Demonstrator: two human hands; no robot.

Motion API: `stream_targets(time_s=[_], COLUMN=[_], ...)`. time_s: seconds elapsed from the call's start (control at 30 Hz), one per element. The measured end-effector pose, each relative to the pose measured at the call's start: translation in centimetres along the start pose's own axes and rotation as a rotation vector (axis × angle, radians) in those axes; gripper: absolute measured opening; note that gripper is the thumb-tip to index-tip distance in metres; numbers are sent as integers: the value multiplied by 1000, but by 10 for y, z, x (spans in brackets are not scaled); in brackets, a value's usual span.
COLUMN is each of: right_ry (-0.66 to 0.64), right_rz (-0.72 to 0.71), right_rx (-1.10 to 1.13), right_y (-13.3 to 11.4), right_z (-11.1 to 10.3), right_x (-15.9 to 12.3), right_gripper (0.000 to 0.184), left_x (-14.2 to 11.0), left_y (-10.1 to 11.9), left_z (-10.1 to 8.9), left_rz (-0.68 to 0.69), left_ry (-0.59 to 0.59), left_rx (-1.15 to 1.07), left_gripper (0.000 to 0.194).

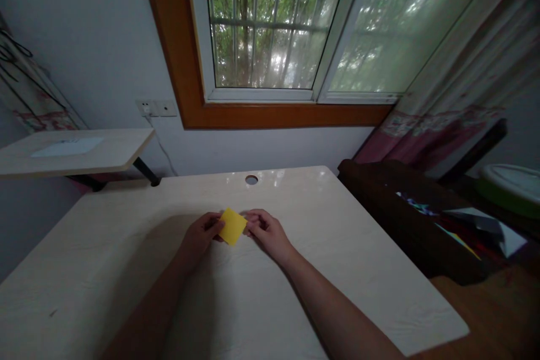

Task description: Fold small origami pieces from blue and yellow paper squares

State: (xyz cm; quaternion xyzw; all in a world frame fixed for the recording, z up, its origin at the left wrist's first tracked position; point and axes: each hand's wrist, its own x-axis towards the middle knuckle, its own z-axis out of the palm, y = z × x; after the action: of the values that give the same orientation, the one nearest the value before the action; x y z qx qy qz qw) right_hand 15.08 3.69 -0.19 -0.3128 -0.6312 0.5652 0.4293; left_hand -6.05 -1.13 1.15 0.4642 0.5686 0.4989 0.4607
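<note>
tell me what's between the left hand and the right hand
A yellow paper square is between the left hand and the right hand, as the head view shows.

Bare forearms [333,298], bare hands [270,236]

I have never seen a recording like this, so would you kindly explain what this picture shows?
There is no machine: a person works with bare hands, and this single picture comes from a camera on their head, looking forward and down. The left hand pinches a yellow paper square; the right hand is at its right corner, though its grip is unclear. Beneath is a pale desk; on its left stands a raised shelf bearing a pale sheet.
</note>
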Motion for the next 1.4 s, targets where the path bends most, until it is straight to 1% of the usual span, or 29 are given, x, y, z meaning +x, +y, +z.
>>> stream_targets(time_s=[0.07, 0.13, 0.2, 0.23, 0.33, 0.43, 0.53, 0.63, 0.7, 0.83, 0.9, 1.0, 1.13, 1.27, 1.4], right_ry=[-28, -108, -181, -191, -165, -128, -74, -25, -19, -31, -39, -44, -1, 24, 27], right_rz=[-80, -157, -226, -252, -280, -267, -234, -192, -179, -159, -147, -147, -110, -47, -59], right_rx=[-44, -143, -234, -257, -271, -271, -264, -222, -182, -136, -120, -83, -37, -22, -84], right_y=[-2, -3, -5, -5, -7, -9, -12, -13, -13, -12, -12, -13, -14, -15, -16], right_z=[0, 0, -1, -1, -1, -1, -1, -2, -2, -1, 0, 1, 3, 5, 5], right_x=[-1, -2, -3, -3, -4, -5, -4, -3, -3, -3, -3, -3, -4, -5, -6], right_gripper=[42, 44, 38, 34, 20, 16, 16, 17, 17, 19, 21, 20, 19, 24, 26], left_x=[0, 0, -1, -1, -3, -7, -12, -14, -14, -9, -8, -9, -11, -12, -13], left_y=[-1, -2, -5, -6, -7, -5, -3, -5, -8, -14, -14, -11, -10, -11, -9], left_z=[-1, 0, 0, 1, 1, 1, -1, -3, -4, -4, -4, -2, 0, 2, 7], left_rz=[-3, 6, 21, 29, 49, 67, 129, 216, 254, 310, 333, 344, 316, 279, 245], left_ry=[6, 0, -24, -41, -92, -116, -123, -194, -222, -162, -152, -185, -183, -172, -121], left_rx=[-20, -17, -2, 5, 24, 9, -55, -74, -24, 92, 130, 192, 236, 205, 114], left_gripper=[41, 42, 42, 41, 40, 39, 36, 34, 33, 23, 17, 14, 18, 24, 24])
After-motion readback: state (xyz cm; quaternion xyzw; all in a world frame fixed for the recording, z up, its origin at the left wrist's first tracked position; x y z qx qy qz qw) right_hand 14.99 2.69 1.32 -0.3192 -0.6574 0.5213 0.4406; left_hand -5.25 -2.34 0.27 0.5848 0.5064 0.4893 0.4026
